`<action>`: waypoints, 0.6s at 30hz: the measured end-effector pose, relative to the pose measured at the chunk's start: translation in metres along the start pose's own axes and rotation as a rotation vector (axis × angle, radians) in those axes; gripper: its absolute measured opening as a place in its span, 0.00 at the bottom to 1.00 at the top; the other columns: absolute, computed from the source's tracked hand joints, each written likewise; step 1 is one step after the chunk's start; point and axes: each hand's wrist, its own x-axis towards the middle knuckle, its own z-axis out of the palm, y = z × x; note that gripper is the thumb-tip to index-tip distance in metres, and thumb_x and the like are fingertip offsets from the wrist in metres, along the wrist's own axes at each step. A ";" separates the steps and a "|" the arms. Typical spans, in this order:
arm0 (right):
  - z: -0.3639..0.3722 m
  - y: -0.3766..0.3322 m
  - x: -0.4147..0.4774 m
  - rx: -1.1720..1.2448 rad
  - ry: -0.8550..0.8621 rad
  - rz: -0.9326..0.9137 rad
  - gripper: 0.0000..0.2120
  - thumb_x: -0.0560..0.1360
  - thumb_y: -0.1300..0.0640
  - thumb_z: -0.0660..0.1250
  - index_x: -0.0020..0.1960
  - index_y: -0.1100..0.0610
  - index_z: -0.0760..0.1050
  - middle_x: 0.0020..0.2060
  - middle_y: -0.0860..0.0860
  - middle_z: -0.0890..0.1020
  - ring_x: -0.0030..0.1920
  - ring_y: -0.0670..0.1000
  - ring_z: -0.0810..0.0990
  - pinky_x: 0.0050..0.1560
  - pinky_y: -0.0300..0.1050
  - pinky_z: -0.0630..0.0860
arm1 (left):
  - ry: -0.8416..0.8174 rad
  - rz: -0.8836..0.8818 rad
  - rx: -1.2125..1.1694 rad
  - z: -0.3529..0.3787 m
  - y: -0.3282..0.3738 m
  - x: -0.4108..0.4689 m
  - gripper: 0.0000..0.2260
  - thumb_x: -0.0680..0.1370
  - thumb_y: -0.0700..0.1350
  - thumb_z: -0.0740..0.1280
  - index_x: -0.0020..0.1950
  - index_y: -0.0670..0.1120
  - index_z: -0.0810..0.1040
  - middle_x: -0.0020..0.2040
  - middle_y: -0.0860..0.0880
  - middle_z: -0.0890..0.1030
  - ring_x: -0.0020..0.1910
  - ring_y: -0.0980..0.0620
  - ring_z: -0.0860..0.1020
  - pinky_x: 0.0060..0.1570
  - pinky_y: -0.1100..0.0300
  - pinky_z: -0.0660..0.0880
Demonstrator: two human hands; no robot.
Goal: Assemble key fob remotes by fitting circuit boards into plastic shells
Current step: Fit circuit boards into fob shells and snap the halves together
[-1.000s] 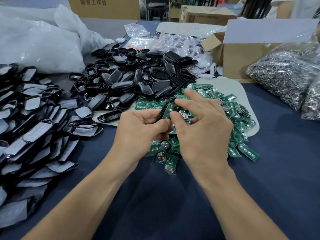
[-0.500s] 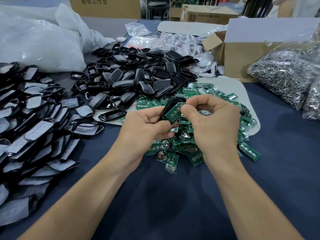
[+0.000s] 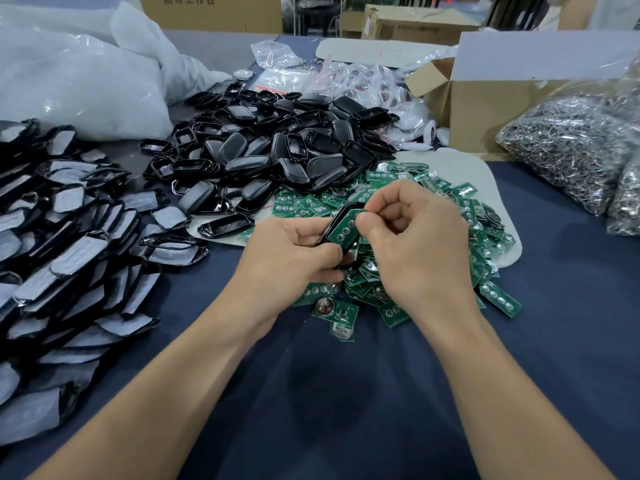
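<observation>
Over board pile [image 3: 408,244] | my left hand [image 3: 294,254] grips black shell [image 3: 341,220] | right hand [image 3: 415,237] pinches green board [image 3: 343,230] against it

Single head-worn wide-angle view, facing forward and down across the tabletop [image 3: 346,393], close above left hand [image 3: 291,258] and right hand [image 3: 422,247].

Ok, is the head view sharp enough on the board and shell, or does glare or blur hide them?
Head view: circuit board and black shell sharp, evenly lit; glare mostly on the white plastic bags; wide-angle bending at frame edges.
</observation>
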 end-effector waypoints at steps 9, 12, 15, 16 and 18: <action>0.003 -0.001 -0.002 -0.037 -0.002 0.001 0.09 0.73 0.57 0.75 0.38 0.50 0.78 0.34 0.41 0.81 0.30 0.42 0.76 0.33 0.33 0.72 | 0.106 0.026 0.008 0.003 0.003 -0.002 0.11 0.78 0.30 0.70 0.50 0.44 0.88 0.45 0.39 0.87 0.40 0.48 0.87 0.39 0.62 0.82; 0.006 -0.003 -0.004 -0.036 0.059 0.012 0.08 0.71 0.56 0.77 0.39 0.48 0.78 0.36 0.38 0.82 0.32 0.42 0.78 0.35 0.32 0.73 | 0.130 0.040 0.005 0.005 0.003 -0.002 0.13 0.77 0.30 0.70 0.47 0.46 0.89 0.44 0.39 0.88 0.40 0.47 0.87 0.39 0.62 0.82; 0.006 -0.001 -0.004 0.020 0.073 0.054 0.09 0.70 0.52 0.77 0.45 0.45 0.78 0.40 0.36 0.82 0.34 0.41 0.80 0.36 0.33 0.75 | 0.143 0.042 0.003 0.005 0.004 -0.002 0.14 0.77 0.30 0.70 0.46 0.48 0.89 0.43 0.41 0.88 0.41 0.45 0.87 0.40 0.61 0.82; 0.006 0.000 -0.003 0.054 0.030 0.083 0.07 0.71 0.51 0.76 0.46 0.45 0.79 0.38 0.37 0.83 0.33 0.41 0.80 0.35 0.34 0.75 | 0.143 0.037 -0.003 0.005 0.005 -0.002 0.15 0.77 0.30 0.70 0.45 0.49 0.90 0.43 0.42 0.88 0.40 0.45 0.87 0.39 0.60 0.82; 0.009 0.002 -0.002 0.217 -0.071 0.161 0.02 0.72 0.53 0.74 0.42 0.46 0.82 0.33 0.43 0.84 0.30 0.42 0.78 0.36 0.43 0.74 | 0.141 0.027 -0.006 0.004 0.006 -0.002 0.17 0.77 0.30 0.70 0.42 0.52 0.90 0.41 0.44 0.88 0.38 0.48 0.87 0.38 0.61 0.82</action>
